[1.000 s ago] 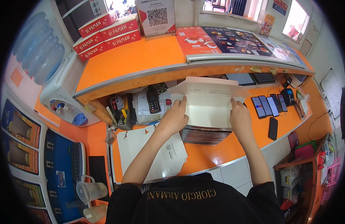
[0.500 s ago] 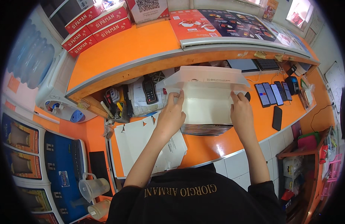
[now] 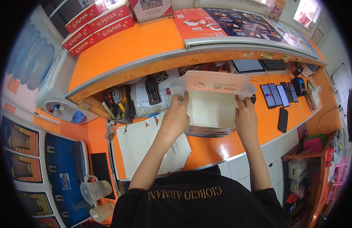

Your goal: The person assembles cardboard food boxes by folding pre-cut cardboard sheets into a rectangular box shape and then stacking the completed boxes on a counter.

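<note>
A paper food box [image 3: 212, 108], pale inside, lies partly folded on the orange counter, its far flap [image 3: 218, 81] standing up with small printing on it. Under it is a stack of thin, dark-edged flat pieces [image 3: 210, 132]. My left hand [image 3: 175, 117] pinches the box's left far corner between thumb and fingers. At the opposite corner, my right hand [image 3: 246, 116] grips the right side, fingers bent over the edge. White flat box blanks [image 3: 145, 148] lie beside my left forearm.
A card reader [image 3: 152, 91] and a holder with pens [image 3: 121, 110] stand at the left under the shelf. Several phones [image 3: 275, 95] lie to the right, with one dark phone [image 3: 283, 120] nearer. Red boxes [image 3: 107, 28] sit on the upper counter [image 3: 122, 51]. Plastic jugs [image 3: 96, 190] stand lower left.
The far flap has tipped, so more of its printed face shows. Both hands keep their grip on the box corners and have barely moved.
</note>
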`<state>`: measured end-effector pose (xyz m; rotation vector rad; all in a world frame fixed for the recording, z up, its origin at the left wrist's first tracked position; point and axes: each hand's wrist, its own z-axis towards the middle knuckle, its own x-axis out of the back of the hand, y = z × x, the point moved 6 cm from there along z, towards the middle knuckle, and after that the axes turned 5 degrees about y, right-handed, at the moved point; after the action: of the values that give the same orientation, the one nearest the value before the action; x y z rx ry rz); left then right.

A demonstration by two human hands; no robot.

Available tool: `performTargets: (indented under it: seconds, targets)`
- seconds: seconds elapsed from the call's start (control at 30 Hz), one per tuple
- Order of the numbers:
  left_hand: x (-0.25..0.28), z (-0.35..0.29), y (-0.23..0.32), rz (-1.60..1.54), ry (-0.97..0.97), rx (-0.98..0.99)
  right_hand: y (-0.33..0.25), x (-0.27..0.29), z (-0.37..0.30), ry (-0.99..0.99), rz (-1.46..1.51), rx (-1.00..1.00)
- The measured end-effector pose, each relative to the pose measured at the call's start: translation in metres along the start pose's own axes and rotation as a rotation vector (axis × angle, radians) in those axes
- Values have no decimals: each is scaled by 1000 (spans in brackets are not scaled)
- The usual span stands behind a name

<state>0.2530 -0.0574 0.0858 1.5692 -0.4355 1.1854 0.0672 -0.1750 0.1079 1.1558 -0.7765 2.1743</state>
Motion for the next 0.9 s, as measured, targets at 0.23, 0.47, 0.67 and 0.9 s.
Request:
performTargets:
  seconds: [0.23,0.47,0.67,0.9]
  targets:
    - [13,-19,-33,-563,147,-99,-34,21,2,205,59,93]
    - [-59,-148,-204,-150,-248,293,-188,-59,-112,-298,758,373]
    - [-82,-203,-224,-123,-373,213,-168,-187,-126,-539,39,-32]
    - [-65,-194,-210,-182,-477,255,-207,-146,-115,-262,-1,209]
